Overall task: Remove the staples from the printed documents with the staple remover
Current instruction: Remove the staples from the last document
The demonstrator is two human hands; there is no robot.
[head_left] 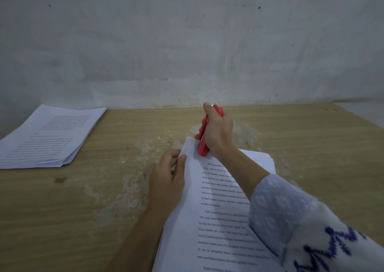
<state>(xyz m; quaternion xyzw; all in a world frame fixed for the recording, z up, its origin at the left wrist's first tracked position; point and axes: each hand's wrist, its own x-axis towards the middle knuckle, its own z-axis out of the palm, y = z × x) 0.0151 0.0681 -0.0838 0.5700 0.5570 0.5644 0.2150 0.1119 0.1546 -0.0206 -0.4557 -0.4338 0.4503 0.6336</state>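
Nearest the camera, a pale blue patterned sleeve [291, 219] is crossing the lower right corner, covering the right forearm. Under it, a stack of printed pages [218, 219] is lying on the wooden table [83, 199], running from the bottom edge up toward the centre.

Right hand [218, 130] is gripping a red staple remover [204, 136], fingers curled tight around its body, thumb lying along the top end. Tool is standing nearly upright, slightly tilted, its lower end touching the top left corner of the pages. Staple itself is too small to make out.

Left hand [168, 174] is holding the left edge of the same stack just below that corner: thumb is lying on top of the sheet, fingers are curling under the edge, pinching the paper. The two hands are sitting close together, just apart.

Second pile of printed sheets [49, 136] is resting at the far left of the table, well apart from the hands, near the grey wall [187, 43]. Table surface is showing pale worn patches [145, 145] around the work area.
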